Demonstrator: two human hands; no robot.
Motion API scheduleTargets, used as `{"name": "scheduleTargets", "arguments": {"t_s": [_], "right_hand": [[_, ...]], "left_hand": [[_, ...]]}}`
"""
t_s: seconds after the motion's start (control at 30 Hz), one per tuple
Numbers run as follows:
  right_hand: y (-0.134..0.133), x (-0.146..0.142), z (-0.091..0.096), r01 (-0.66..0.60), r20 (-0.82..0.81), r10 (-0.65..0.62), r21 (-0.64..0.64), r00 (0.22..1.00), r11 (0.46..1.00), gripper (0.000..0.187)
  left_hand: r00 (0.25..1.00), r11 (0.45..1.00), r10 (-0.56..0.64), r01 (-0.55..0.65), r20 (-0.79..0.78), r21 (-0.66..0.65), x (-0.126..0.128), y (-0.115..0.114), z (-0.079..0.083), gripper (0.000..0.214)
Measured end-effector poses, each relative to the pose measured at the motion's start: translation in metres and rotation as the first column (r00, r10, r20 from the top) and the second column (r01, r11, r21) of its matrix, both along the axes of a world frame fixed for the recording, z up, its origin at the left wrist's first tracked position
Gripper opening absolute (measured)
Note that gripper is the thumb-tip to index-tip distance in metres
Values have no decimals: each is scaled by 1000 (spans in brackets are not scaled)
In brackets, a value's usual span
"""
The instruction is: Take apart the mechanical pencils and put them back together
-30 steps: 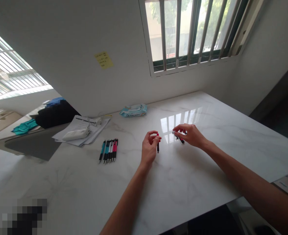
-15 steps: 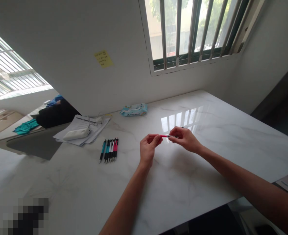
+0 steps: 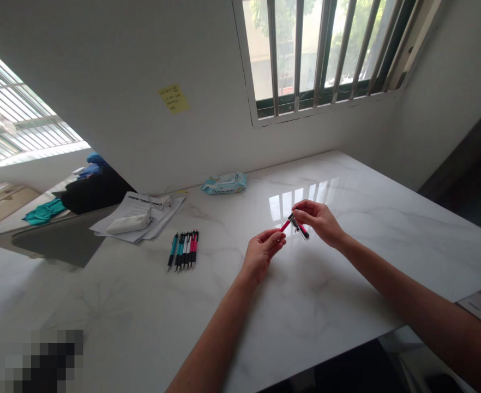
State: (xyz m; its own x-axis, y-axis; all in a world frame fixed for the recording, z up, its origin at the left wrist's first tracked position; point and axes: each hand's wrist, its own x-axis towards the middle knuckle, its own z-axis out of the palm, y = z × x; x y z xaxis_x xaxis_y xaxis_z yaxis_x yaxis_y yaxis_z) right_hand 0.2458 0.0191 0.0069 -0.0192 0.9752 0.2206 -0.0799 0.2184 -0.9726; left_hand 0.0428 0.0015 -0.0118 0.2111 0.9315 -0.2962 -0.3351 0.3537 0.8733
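My left hand [image 3: 264, 252] pinches the lower end of a pink pen [image 3: 285, 224] that slants up to the right above the white marble table [image 3: 347, 284]. My right hand [image 3: 319, 220] is closed on the pen's upper end, and a dark and pink pen part [image 3: 302, 231] juts down from its fingers. Both hands hover over the table's middle, just in front of the window's reflection.
A row of several teal, black and pink pens [image 3: 183, 250] lies to the left. Behind it are papers with a white case [image 3: 128, 223] and a pack of wet wipes [image 3: 223, 183]. A barred window [image 3: 318, 49] and a yellow sticky note [image 3: 174, 99] are on the wall.
The two hands came together from apart. The pen went from upright in my left hand to level between both hands, and is now tilted up toward my right hand.
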Motion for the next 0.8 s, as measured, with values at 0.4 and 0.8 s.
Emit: {"name": "scheduleTargets", "arguments": {"t_s": [0.4, 0.8], "right_hand": [[-2, 85, -17, 282, 716, -409, 298, 566, 912, 9], [-25, 89, -41, 244, 882, -262, 175, 392, 954, 12]], "left_hand": [[997, 998, -9, 13, -82, 58, -7, 1, 6, 40], [988, 994, -28, 43, -150, 97, -7, 2, 7, 41]]}}
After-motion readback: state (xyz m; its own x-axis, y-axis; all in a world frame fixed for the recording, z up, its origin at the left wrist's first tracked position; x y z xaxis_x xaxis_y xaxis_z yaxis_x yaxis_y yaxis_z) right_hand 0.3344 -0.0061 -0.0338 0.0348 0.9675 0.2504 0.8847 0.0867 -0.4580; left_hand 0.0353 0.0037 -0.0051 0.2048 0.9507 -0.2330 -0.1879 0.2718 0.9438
